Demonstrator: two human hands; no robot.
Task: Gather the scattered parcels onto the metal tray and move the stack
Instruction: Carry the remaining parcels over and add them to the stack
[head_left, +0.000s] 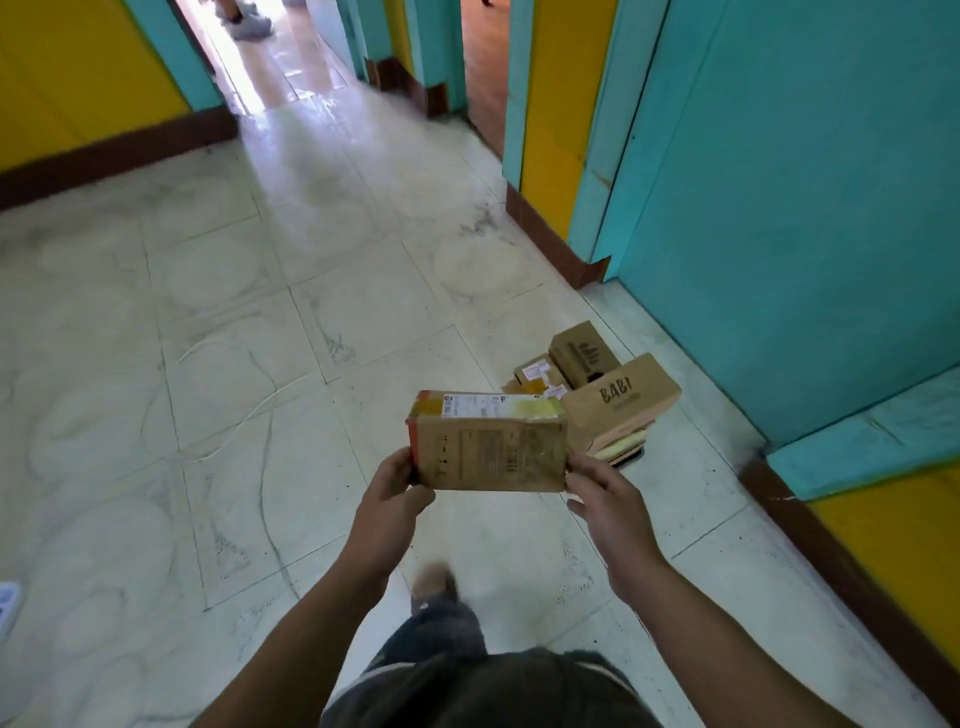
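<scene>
I hold a brown cardboard parcel (488, 447) with a white label on top at chest height, above the floor. My left hand (395, 493) grips its left end and my right hand (608, 499) grips its right end. Beyond it, on the floor by the teal wall, lies a pile of several brown parcels (618, 400), one marked "BABI". A dark rim of the metal tray (635, 456) shows under the pile's near side; most of the tray is hidden.
A pale tiled floor (260, 364) stretches ahead into a corridor. A teal wall (779, 208) and yellow panels stand on the right, with a doorway at the top. Another person's shoes (249, 21) show far down the corridor. My foot (436, 582) is below the parcel.
</scene>
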